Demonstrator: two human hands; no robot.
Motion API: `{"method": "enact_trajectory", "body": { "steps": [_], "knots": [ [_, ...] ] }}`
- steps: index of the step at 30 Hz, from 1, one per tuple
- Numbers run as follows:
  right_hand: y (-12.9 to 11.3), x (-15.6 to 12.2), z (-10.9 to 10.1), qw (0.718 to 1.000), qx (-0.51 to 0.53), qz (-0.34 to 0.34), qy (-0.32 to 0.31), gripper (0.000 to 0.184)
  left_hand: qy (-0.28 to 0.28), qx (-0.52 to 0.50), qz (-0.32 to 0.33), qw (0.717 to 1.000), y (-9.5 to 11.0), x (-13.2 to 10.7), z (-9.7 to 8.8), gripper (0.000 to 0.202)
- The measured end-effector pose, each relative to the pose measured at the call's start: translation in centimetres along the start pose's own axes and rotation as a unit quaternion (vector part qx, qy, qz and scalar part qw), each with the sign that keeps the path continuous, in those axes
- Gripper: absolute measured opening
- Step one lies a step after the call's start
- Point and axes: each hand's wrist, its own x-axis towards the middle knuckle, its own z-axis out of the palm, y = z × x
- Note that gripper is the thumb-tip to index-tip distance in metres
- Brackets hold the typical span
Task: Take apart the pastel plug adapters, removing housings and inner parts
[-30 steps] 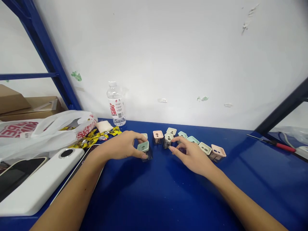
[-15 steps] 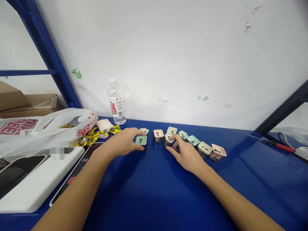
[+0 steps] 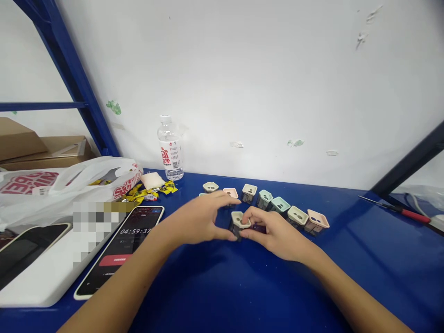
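Between the thumb and fingers of my right hand [image 3: 277, 231] is a cream two-hole pencil sharpener [image 3: 236, 218] with a dark see-through body. My left hand [image 3: 201, 217] reaches in from the left with thumb and fingers spread around that sharpener; whether the thumb touches it I cannot tell. Behind my hands runs a loose row of sharpeners: a cream one [image 3: 210, 187], a green one [image 3: 203, 194] mostly hidden by my left hand, a pink one [image 3: 230, 191], another cream one [image 3: 249, 190]. To the right follow mint ones [image 3: 280, 204], a cream one [image 3: 297, 215] and a pink one [image 3: 317, 219].
A water bottle [image 3: 170, 155] stands against the wall. At left lie a phone with a timer [image 3: 138, 231], a white box-like object [image 3: 45, 273], a plastic bag [image 3: 79, 180] and yellow wrappers [image 3: 138, 196]. A red-handled screwdriver [image 3: 414, 215] lies far right on the blue tabletop [image 3: 243, 286].
My left hand has let go of the green sharpener and moved right. With my right hand, the cream sharpener has come out of the row toward me.
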Motion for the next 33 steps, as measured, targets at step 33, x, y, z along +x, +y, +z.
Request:
{"method": "enact_trajectory", "body": {
  "steps": [33],
  "knots": [
    [-0.2, -1.1, -1.6, 0.979, -0.203, -0.021, -0.002, 0.042, -0.064, 0.029, -0.072, 0.995, -1.1, 0.5, 1.0, 0.029]
  ]
}}
